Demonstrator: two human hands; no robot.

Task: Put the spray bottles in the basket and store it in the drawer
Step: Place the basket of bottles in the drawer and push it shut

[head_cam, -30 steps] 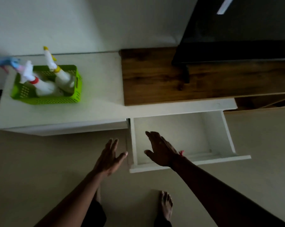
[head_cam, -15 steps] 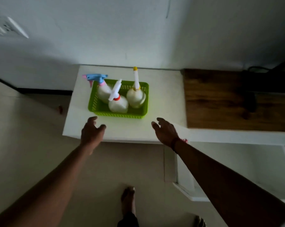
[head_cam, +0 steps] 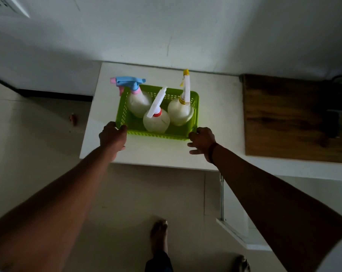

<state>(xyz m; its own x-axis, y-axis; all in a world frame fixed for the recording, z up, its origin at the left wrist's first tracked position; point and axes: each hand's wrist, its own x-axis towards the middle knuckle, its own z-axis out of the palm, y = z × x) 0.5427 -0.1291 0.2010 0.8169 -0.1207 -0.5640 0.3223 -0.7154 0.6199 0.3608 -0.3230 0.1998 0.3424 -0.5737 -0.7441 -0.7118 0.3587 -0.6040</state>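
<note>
A green perforated basket [head_cam: 135,123] sits on the white cabinet top [head_cam: 217,114]. Three translucent spray bottles stand in it: one with a blue and pink trigger head [head_cam: 137,102] at the left, one with a white and red head [head_cam: 156,120] at the front middle, one with a white and yellow nozzle [head_cam: 180,112] at the right. My left hand [head_cam: 112,137] grips the basket's near left corner. My right hand [head_cam: 202,140] touches the near right corner, fingers curled on its edge. The open white drawer [head_cam: 233,232] shows at the lower right, mostly hidden by my right arm.
A dark wooden top [head_cam: 295,118] adjoins the white cabinet on the right. The wall rises just behind the basket. My bare feet stand on the beige floor [head_cam: 127,203] below. A small brown object [head_cam: 73,119] lies on the floor at the left.
Both hands have moved forward from the cabinet's front edge onto the basket's near corners and closed on it. The view has come closer to the basket.
</note>
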